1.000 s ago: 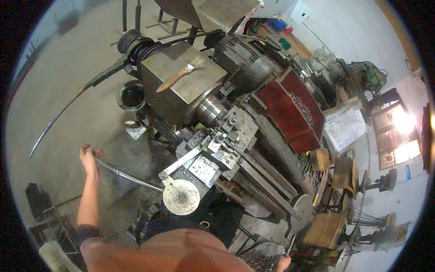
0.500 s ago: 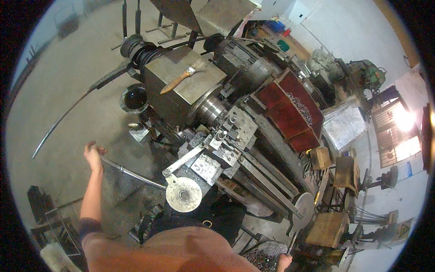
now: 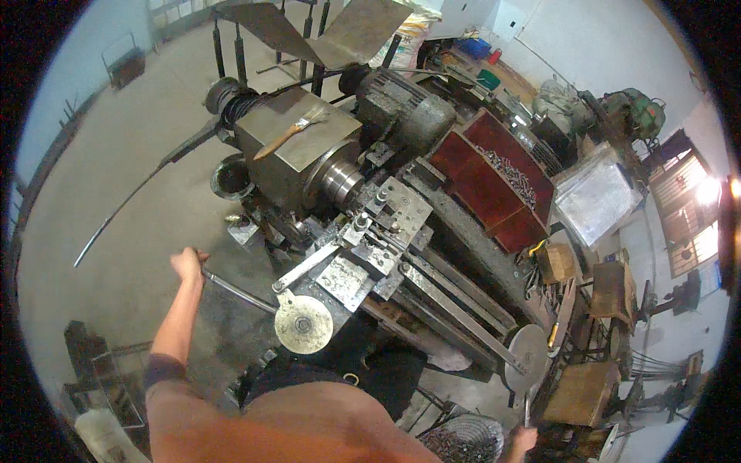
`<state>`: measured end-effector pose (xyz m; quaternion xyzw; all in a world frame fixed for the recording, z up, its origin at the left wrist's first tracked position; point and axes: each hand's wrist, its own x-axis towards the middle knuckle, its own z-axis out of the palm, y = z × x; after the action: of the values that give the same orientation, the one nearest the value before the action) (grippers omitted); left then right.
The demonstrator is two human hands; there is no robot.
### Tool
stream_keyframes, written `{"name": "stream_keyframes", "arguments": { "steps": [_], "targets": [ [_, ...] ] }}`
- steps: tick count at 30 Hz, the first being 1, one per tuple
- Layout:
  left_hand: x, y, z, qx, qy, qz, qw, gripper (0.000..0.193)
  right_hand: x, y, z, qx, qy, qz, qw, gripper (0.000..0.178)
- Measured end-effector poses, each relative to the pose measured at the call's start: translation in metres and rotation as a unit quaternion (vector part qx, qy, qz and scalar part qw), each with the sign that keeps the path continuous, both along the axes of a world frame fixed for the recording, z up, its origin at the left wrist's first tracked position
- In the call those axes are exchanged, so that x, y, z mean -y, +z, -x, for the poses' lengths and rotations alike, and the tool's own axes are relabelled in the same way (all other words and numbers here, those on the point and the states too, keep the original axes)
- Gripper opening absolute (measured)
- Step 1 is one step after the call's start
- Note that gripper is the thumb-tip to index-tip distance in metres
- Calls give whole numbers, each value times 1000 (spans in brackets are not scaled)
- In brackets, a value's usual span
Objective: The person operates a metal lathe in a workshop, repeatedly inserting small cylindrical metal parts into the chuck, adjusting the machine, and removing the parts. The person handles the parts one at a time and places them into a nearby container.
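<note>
A metal lathe-like machine fills the middle. My left hand (image 3: 189, 265) is closed round the end of a steel lever (image 3: 238, 293), which runs to a round metal disc (image 3: 303, 322) at the machine's front. My right hand (image 3: 525, 439), low at the right and partly cut off by the rim, grips a short handle (image 3: 527, 409) below a second disc (image 3: 526, 357). Between the hands lie the tool slide (image 3: 378, 251) with its clamping bolts and a long flat bar (image 3: 463, 318). Beyond them is the bright cylindrical chuck (image 3: 341, 181).
A wood-handled brush (image 3: 282, 141) lies on the headstock cover (image 3: 312, 158). Behind the bed sits a red tray (image 3: 475, 181) with small metal parts. Another long lever (image 3: 127, 202) sticks out at the left. A basket of small parts (image 3: 463, 441) stands near my right hand.
My left hand, loose at the lever's end before, has closed round it, and the lever has swung a little. My right hand keeps its handle. The whole view has shifted slightly.
</note>
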<state>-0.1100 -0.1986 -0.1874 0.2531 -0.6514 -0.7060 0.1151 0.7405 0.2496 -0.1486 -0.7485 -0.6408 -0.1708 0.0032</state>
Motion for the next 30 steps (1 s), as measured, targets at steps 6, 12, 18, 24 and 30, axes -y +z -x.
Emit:
{"name": "stream_keyframes", "arguments": {
  "steps": [6, 12, 18, 24, 30],
  "targets": [
    [-102, 23, 46, 40, -185, 84, 978, 12, -41, -11, -32, -38, 9, 11, 999, 38],
    [-135, 50, 37, 3, -249, 79, 965, 11, 18, -19, -5, -37, -98, 47, 993, 32],
    [-126, 25, 49, 20, -238, 28, 971, 14, 74, 5, 67, -74, -110, 42, 990, 30],
    [-126, 22, 49, -7, -245, 33, 969, 9, 81, 0, 67, -68, -114, 60, 989, 27],
    [-122, 33, 40, -5, -242, 62, 968, 6, 47, 4, 48, -4, -45, -11, 999, 28]
  ]
}}
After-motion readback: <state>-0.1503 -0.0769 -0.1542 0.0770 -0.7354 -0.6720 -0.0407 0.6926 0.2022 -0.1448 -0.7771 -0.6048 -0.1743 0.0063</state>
